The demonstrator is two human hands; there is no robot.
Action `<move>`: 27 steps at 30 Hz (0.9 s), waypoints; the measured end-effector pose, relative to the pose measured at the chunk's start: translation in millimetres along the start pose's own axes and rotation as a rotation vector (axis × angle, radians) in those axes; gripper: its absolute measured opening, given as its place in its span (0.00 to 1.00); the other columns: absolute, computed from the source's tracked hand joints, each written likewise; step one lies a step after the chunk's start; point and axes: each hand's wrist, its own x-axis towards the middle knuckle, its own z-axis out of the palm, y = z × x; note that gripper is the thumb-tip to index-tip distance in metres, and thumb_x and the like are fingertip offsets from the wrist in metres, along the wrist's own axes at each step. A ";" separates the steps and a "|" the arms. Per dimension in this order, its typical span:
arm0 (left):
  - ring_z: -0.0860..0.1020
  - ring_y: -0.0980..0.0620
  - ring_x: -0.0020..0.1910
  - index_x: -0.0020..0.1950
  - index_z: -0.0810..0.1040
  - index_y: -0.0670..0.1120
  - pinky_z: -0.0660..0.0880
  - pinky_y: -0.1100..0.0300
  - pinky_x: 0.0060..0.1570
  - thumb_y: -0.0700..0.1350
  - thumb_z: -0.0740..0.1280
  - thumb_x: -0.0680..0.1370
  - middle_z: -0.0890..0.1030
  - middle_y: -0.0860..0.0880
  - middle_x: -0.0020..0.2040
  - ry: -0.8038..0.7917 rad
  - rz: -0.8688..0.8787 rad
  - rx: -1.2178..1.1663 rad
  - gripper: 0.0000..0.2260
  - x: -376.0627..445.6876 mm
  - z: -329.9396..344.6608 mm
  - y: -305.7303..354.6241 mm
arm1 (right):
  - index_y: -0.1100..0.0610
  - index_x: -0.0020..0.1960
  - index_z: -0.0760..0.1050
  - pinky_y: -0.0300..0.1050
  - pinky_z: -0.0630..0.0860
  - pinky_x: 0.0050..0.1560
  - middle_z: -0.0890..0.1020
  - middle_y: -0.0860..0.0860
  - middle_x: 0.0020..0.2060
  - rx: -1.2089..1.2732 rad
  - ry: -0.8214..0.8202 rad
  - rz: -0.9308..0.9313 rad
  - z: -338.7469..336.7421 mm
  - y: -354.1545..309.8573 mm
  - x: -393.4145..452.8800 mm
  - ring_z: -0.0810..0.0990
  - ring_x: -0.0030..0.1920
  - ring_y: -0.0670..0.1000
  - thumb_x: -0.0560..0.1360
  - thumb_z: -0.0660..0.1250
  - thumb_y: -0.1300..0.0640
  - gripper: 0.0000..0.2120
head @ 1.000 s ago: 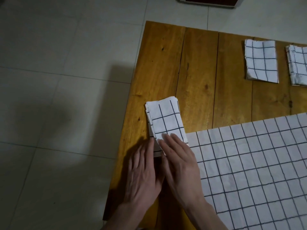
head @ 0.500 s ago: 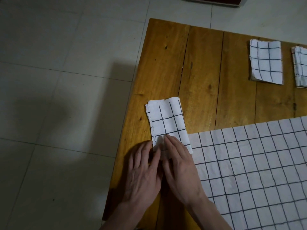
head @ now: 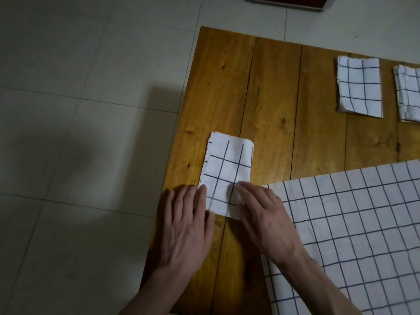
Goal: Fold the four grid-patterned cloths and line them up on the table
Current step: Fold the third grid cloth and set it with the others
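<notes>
we press flat, straight-fingered left hand (head: 186, 226) and right hand (head: 261, 214) on the folded cloth (head: 225, 176) at the table's (head: 272, 98) 9 o'clock edge; two folded cloths (head: 359, 87) sit at 1 o'clock, an unfolded cloth (head: 352, 235) at 4 o'clock.

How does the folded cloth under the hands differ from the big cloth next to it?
The folded cloth is a narrow, layered packet showing few squares; the big cloth lies spread flat showing many. The left hand and right hand press the folded cloth with straight fingers; no hand holds the big cloth, though the right forearm crosses it. Both are white with dark grid lines, on the wooden table.
</notes>
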 end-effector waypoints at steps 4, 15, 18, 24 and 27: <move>0.68 0.39 0.77 0.81 0.68 0.42 0.63 0.36 0.77 0.55 0.52 0.86 0.71 0.39 0.76 0.027 -0.068 -0.006 0.27 12.6 -5.5 -9.3 | 0.57 0.77 0.69 0.50 0.76 0.63 0.77 0.51 0.70 0.020 -0.043 -0.007 4.9 -21.4 -5.1 0.77 0.64 0.52 0.86 0.58 0.50 0.22; 0.69 0.45 0.78 0.80 0.70 0.44 0.72 0.46 0.72 0.53 0.51 0.88 0.70 0.44 0.79 -0.004 0.119 -0.093 0.24 -32.2 -2.5 -1.5 | 0.54 0.76 0.72 0.50 0.68 0.74 0.74 0.48 0.75 -0.044 -0.024 -0.108 4.2 -28.1 -2.5 0.70 0.76 0.49 0.86 0.58 0.51 0.21; 0.65 0.47 0.81 0.82 0.67 0.44 0.69 0.47 0.74 0.54 0.49 0.88 0.68 0.46 0.81 -0.064 0.177 -0.085 0.25 -52.3 10.4 0.9 | 0.54 0.76 0.74 0.53 0.64 0.78 0.73 0.49 0.76 -0.133 -0.060 -0.154 8.7 -17.0 -6.2 0.67 0.79 0.50 0.86 0.57 0.50 0.20; 0.62 0.47 0.83 0.84 0.63 0.43 0.65 0.48 0.78 0.55 0.55 0.87 0.65 0.45 0.83 -0.087 0.192 -0.058 0.27 -52.9 13.3 -5.4 | 0.54 0.78 0.70 0.56 0.67 0.77 0.69 0.51 0.79 -0.229 -0.097 -0.126 13.3 -12.9 -20.1 0.63 0.81 0.50 0.88 0.54 0.47 0.22; 0.61 0.46 0.83 0.84 0.62 0.43 0.60 0.48 0.78 0.55 0.56 0.87 0.63 0.45 0.84 -0.083 0.200 -0.027 0.28 -48.6 10.3 -10.2 | 0.55 0.81 0.64 0.56 0.64 0.78 0.64 0.51 0.81 -0.240 -0.125 -0.112 17.7 -19.1 -24.4 0.58 0.82 0.49 0.87 0.54 0.45 0.25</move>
